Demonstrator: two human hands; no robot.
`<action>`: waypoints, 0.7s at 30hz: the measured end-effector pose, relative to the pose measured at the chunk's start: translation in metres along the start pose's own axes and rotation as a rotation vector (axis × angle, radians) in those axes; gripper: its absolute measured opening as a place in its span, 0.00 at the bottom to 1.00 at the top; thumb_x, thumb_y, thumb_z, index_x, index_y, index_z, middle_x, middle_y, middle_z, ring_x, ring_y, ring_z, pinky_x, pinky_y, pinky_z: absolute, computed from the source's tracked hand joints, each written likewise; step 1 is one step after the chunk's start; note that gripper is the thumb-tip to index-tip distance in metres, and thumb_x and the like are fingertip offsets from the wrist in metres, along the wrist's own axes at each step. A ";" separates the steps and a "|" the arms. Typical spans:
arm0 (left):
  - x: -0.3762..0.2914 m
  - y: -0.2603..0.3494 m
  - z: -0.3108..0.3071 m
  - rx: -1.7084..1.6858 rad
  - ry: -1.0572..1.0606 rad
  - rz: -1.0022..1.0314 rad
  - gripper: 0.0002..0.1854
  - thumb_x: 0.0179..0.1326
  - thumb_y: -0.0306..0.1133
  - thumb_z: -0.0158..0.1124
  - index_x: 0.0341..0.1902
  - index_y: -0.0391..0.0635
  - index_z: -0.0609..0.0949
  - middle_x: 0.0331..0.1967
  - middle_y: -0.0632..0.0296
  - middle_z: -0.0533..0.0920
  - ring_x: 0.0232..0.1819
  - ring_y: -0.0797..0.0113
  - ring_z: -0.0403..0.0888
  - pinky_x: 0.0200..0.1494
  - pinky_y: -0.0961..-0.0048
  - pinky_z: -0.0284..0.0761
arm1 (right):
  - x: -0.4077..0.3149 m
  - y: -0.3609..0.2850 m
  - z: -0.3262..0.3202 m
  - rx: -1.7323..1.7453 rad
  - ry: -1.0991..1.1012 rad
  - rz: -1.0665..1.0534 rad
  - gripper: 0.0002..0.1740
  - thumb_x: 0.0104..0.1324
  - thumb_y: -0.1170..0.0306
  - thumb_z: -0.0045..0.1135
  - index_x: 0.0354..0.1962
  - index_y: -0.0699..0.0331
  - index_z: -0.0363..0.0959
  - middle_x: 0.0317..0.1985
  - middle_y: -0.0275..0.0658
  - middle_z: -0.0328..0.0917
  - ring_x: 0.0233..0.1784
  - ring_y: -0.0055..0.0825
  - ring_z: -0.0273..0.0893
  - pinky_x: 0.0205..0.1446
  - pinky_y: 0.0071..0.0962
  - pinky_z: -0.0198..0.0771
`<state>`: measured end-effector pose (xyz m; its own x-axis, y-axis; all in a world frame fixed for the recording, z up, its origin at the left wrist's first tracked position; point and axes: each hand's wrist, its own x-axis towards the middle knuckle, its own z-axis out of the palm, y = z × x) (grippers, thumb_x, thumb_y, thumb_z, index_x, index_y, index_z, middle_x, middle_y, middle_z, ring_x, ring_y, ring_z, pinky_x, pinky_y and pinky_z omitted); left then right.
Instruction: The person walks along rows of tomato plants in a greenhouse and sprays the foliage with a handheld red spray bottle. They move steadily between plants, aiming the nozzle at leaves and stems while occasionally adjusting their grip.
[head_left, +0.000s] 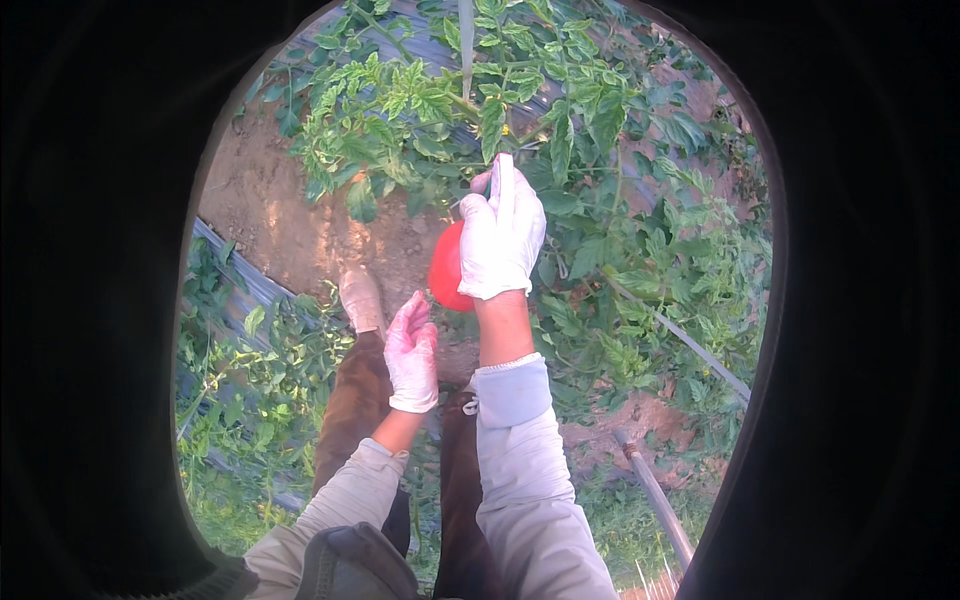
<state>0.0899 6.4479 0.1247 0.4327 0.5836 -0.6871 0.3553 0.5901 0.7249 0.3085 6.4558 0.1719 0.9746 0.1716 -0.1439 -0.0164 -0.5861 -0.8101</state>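
Observation:
My right hand (504, 244), in a thin white glove, is closed around a hand tool with a pale bar-shaped handle (505, 184). A red rounded part (448, 270) shows to the left of that hand; its full shape is hidden by the hand. The tool's front end reaches the leaves and stems of a tomato plant (491, 124) with small yellow flowers. Lower and to the left is my left hand (412, 356), also gloved, with pinkish fingers loosely curved and thumb apart. I see nothing in it, and it touches no plant.
A flat grey strap (466, 49) hangs down to the plant, and another strap (682, 341) slants through the foliage at right. A pole (656, 499) stands at lower right. Plastic mulch film (251, 277) and more plants edge the bare soil (262, 180) by my shoe (361, 298).

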 end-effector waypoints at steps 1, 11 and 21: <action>0.000 0.000 0.000 0.003 -0.002 -0.004 0.31 0.68 0.14 0.56 0.75 0.40 0.74 0.66 0.56 0.79 0.66 0.66 0.77 0.70 0.69 0.73 | 0.000 -0.001 -0.001 -0.001 0.014 -0.009 0.12 0.54 0.74 0.58 0.39 0.64 0.76 0.33 0.42 0.79 0.38 0.43 0.77 0.44 0.41 0.72; 0.001 -0.007 0.007 -0.054 -0.016 0.046 0.31 0.68 0.13 0.53 0.75 0.41 0.74 0.67 0.55 0.78 0.66 0.66 0.78 0.69 0.69 0.74 | -0.001 -0.001 -0.002 0.188 -0.071 0.177 0.13 0.55 0.79 0.55 0.39 0.70 0.77 0.32 0.40 0.78 0.33 0.33 0.76 0.40 0.30 0.73; 0.007 -0.009 0.001 -0.081 0.060 0.012 0.30 0.69 0.15 0.57 0.75 0.37 0.74 0.67 0.54 0.79 0.66 0.67 0.78 0.69 0.71 0.74 | -0.022 0.002 0.016 0.083 -0.028 -0.002 0.11 0.59 0.75 0.56 0.40 0.66 0.76 0.38 0.44 0.78 0.44 0.44 0.77 0.53 0.40 0.73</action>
<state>0.0901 6.4460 0.1137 0.3851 0.6220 -0.6818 0.2813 0.6245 0.7286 0.2832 6.4639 0.1641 0.9680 0.1956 -0.1571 -0.0340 -0.5180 -0.8547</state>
